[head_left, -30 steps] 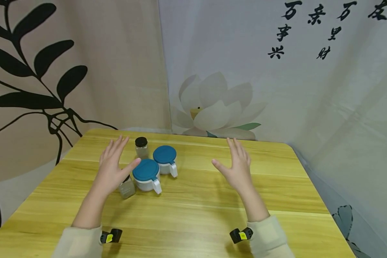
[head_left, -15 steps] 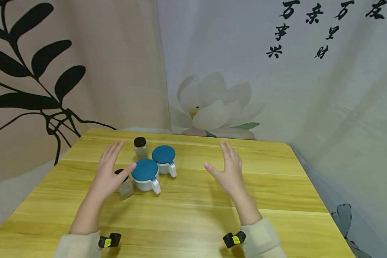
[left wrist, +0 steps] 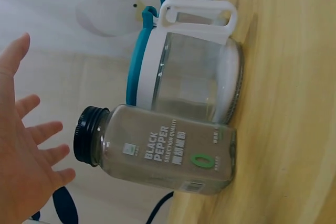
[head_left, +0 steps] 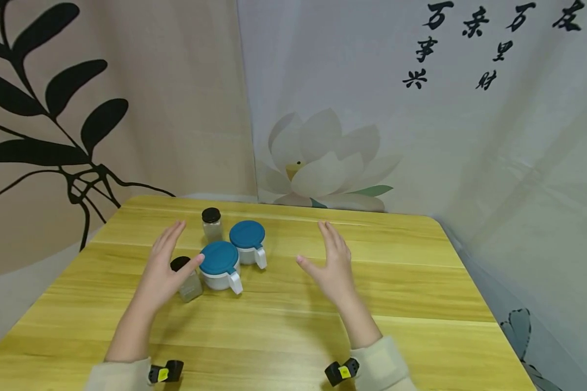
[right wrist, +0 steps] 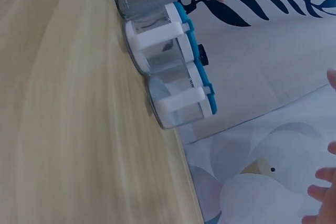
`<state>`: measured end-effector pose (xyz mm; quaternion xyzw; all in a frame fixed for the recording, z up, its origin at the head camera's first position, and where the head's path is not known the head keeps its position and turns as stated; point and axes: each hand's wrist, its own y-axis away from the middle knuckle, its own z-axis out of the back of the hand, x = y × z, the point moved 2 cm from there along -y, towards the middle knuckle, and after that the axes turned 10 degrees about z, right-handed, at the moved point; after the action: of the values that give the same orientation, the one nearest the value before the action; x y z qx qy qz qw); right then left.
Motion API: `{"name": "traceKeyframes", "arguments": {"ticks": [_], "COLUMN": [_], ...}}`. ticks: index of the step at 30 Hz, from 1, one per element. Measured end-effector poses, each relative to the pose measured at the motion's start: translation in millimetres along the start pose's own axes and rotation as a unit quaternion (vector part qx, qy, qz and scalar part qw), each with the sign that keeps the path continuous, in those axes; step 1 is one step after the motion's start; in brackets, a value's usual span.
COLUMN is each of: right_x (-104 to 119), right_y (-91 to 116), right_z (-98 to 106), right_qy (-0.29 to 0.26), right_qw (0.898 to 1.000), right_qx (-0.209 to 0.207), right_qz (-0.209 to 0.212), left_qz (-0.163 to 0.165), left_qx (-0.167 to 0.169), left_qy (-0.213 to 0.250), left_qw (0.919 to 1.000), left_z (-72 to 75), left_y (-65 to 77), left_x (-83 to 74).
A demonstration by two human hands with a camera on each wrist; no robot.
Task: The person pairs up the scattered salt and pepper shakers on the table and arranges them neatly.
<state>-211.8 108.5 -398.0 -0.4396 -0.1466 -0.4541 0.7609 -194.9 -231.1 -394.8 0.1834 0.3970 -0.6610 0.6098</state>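
head: bright, even | faint soft shadows, pale sheen on table point(head_left: 259, 347) | wrists: dimmer, hazier

Clear jars point(left wrist: 186, 77) have blue lids point(head_left: 219, 258) and white handles point(head_left: 235, 282); the black-capped bottles point(left wrist: 168, 148) are greyish, one lettered white with a green ring point(left wrist: 202, 167) — the tabletop point(head_left: 283, 336) is streaky yellow, the beige cloth point(head_left: 191, 98) printed with black leaves point(head_left: 34, 152).

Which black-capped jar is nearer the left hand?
The front jar, labelled BLACK PEPPER: in the head view the left hand partly overlaps it. The other jar stands farther back, clear of the hand.
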Motion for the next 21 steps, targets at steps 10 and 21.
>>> {"name": "traceKeyframes", "arguments": {"ticks": [10,21], "right_x": [2.7,8.3], "right_y": [4.8,8.8], "right_z": [-14.9,-31.1], "right_qy": [-0.009,-0.039], "right_qw": [1.000,0.999], "right_qx": [0.003,0.003], "right_qz": [-0.016,-0.017], "left_qz": [0.008,0.047], "left_qx": [-0.010,-0.009], "left_qy": [0.018,0.045], "left_qw": [0.9998,0.9979], "left_z": [-5.4,-6.4], "left_y": [8.1,13.5], "left_x": [8.1,20.6]}}
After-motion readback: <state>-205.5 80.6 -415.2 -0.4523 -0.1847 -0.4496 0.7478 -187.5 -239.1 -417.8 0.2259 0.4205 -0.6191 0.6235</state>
